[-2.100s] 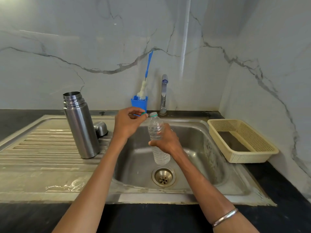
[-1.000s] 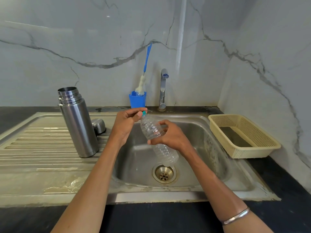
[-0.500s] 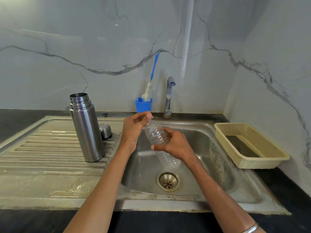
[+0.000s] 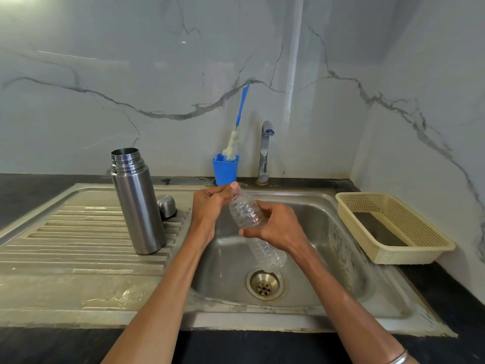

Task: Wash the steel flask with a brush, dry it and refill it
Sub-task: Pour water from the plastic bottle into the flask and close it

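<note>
1. Steel flask [image 4: 136,203] stands upright and uncapped on the ribbed drainboard [image 4: 65,240] of the sink [image 4: 349,258], at about 9 o'clock from the two hands and apart from them.
2. Its steel cap [image 4: 166,206] lies on the drainboard just behind the flask, at 3 o'clock of the flask body, partly hidden by it.
3. In the head view, the right hand [image 4: 278,228] is curled round the middle of a clear plastic bottle [image 4: 256,229], gripping it over the basin.
4. The bottle is tilted, its neck toward 11 o'clock and its base toward 5 o'clock, above the drain [image 4: 265,285].
5. The left hand [image 4: 212,203] has its fingers closed on the bottle's neck end, pinching at the top; the cap itself is hidden under the fingertips.
6. A blue cup [image 4: 225,170] sits on the back ledge at 12 o'clock from the hands, with a bottle brush [image 4: 237,127] standing in it, blue handle leaning against the marble wall [image 4: 105,88].
7. The tap [image 4: 265,151] rises just at 3 o'clock of the blue cup.
8. A cream plastic basket [image 4: 409,248] rests on the dark counter at 3 o'clock of the basin.
9. A metal bangle [image 4: 399,358] circles the right wrist at the lower edge.
</note>
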